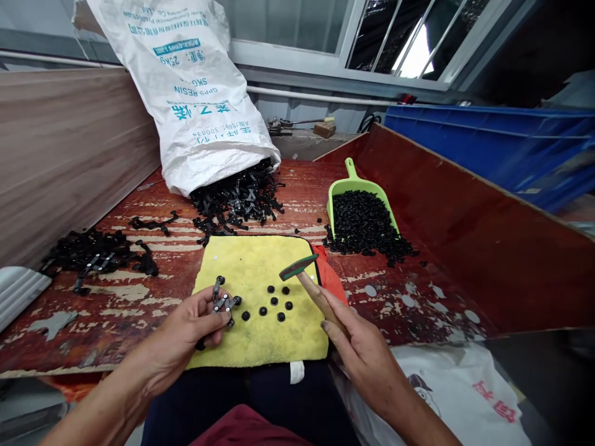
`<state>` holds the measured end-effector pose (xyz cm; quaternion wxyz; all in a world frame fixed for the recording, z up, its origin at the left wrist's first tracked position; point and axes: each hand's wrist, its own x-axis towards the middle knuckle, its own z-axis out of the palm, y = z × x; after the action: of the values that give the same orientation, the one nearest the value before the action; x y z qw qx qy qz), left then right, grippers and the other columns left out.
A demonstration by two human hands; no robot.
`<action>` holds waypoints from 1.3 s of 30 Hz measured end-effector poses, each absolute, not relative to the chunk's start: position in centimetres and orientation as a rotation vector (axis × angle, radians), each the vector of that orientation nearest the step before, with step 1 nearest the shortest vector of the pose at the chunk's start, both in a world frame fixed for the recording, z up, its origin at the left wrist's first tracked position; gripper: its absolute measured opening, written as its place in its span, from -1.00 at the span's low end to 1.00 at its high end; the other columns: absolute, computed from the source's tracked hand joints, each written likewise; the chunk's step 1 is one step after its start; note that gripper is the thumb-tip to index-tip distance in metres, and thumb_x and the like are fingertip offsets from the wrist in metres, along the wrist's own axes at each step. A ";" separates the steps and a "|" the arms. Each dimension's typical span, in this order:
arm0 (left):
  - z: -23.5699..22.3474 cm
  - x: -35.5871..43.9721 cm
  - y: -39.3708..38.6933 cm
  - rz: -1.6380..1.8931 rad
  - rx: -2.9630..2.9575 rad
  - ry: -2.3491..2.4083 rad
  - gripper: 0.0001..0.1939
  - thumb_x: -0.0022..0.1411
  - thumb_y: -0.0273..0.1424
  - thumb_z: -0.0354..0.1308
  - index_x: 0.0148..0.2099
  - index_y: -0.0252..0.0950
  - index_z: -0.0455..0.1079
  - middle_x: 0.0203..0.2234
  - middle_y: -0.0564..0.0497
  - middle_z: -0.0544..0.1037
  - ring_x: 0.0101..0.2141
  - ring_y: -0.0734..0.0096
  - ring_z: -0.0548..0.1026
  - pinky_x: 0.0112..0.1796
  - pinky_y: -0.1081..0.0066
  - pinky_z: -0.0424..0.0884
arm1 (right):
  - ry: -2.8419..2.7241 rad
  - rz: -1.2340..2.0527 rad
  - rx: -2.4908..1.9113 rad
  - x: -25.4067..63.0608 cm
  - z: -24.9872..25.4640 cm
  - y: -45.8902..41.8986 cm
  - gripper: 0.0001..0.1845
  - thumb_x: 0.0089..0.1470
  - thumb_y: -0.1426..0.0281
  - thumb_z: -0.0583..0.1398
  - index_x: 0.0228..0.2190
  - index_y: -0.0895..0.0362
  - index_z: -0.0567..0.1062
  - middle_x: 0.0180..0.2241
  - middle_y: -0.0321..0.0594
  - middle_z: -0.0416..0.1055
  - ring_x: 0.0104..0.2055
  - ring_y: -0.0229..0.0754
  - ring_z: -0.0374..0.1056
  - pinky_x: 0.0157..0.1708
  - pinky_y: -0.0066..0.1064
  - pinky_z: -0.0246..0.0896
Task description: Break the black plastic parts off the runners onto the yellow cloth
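Note:
My left hand (199,319) pinches a dark jointed linkage part (224,303), its arms ending in round black tips, above the left side of a yellow cloth (260,260). In my right hand (360,344) is a small hammer (300,267) with a wooden handle and a green-edged head, raised over the cloth's right side. Between the hands, several small round black caps (274,301) lie scattered on the cloth. Part of the linkage is hidden behind my left fingers.
A white sack (209,124) spills black linkage parts (242,198) at the back. More linkages (100,254) are piled at left. A green dustpan (352,179) full of small black pieces (362,220) stands at right, near a red-brown board (441,229) and blue crate (488,148).

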<state>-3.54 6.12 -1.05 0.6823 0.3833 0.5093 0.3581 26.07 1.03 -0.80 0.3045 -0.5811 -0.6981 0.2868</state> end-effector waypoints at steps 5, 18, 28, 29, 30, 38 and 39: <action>-1.6 -2.6 6.9 0.812 0.852 1.217 -0.49 -0.06 -0.30 0.47 -0.12 -0.26 0.32 -0.62 0.19 0.43 -0.60 0.56 0.38 -0.61 0.62 0.25 | -1.800 0.871 -1.597 27.0 -1.8 -0.4 -0.46 0.30 0.37 0.03 0.28 -0.05 0.24 0.21 -0.21 0.35 0.22 -0.08 0.30 0.20 -0.17 0.23; -1.0 -2.1 7.3 0.769 0.806 1.250 -0.45 -0.09 -0.32 0.48 -0.12 -0.26 0.26 -0.62 0.12 0.53 -0.69 0.61 0.34 -0.67 0.64 0.20 | -1.819 0.821 -1.558 26.9 -2.8 -0.4 -0.48 0.28 0.43 0.04 0.25 -0.01 0.28 0.20 -0.19 0.36 0.18 -0.09 0.34 0.15 -0.18 0.30; -1.3 -1.9 7.3 0.798 0.879 1.258 -0.48 -0.07 -0.27 0.46 -0.16 -0.26 0.25 -0.62 0.11 0.53 -0.68 0.61 0.34 -0.69 0.66 0.16 | -1.843 0.776 -1.569 26.6 -2.8 -0.5 -0.47 0.27 0.43 0.05 0.24 0.02 0.30 0.17 -0.18 0.39 0.15 -0.10 0.38 0.11 -0.22 0.33; -1.4 -1.9 7.2 0.802 0.881 1.264 -0.48 -0.07 -0.27 0.46 -0.16 -0.26 0.25 -0.62 0.12 0.53 -0.67 0.61 0.35 -0.69 0.66 0.17 | -1.852 0.770 -1.569 26.6 -2.8 -0.4 -0.47 0.27 0.44 0.04 0.24 0.02 0.30 0.17 -0.18 0.40 0.15 -0.10 0.38 0.11 -0.22 0.34; -1.4 -1.9 7.2 0.804 0.884 1.269 -0.48 -0.07 -0.27 0.46 -0.16 -0.26 0.25 -0.62 0.12 0.53 -0.67 0.60 0.36 -0.68 0.66 0.18 | -1.862 0.765 -1.567 26.6 -2.8 -0.4 -0.47 0.27 0.44 0.04 0.24 0.03 0.30 0.16 -0.17 0.40 0.14 -0.10 0.39 0.11 -0.22 0.34; -1.7 -1.7 7.2 0.806 0.895 1.291 -0.47 -0.07 -0.27 0.46 -0.15 -0.24 0.24 -0.61 0.14 0.53 -0.68 0.58 0.36 -0.69 0.64 0.22 | -1.975 0.736 -1.558 26.0 -2.3 -0.7 -0.44 0.27 0.47 0.04 0.27 -0.02 0.24 0.17 -0.19 0.39 0.12 -0.08 0.40 0.12 -0.12 0.33; -1.7 -1.7 7.1 0.811 0.890 1.294 -0.48 -0.07 -0.28 0.46 -0.15 -0.24 0.24 -0.61 0.14 0.53 -0.67 0.58 0.37 -0.68 0.64 0.24 | -1.995 0.733 -1.554 25.9 -2.0 -0.7 -0.43 0.27 0.47 0.03 0.27 -0.03 0.24 0.17 -0.19 0.39 0.11 -0.07 0.41 0.12 -0.12 0.33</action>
<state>-1.66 7.15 -1.67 0.6343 0.3894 0.5659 0.3546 25.86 -0.67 -2.00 0.2516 -0.5713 -0.7333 0.2696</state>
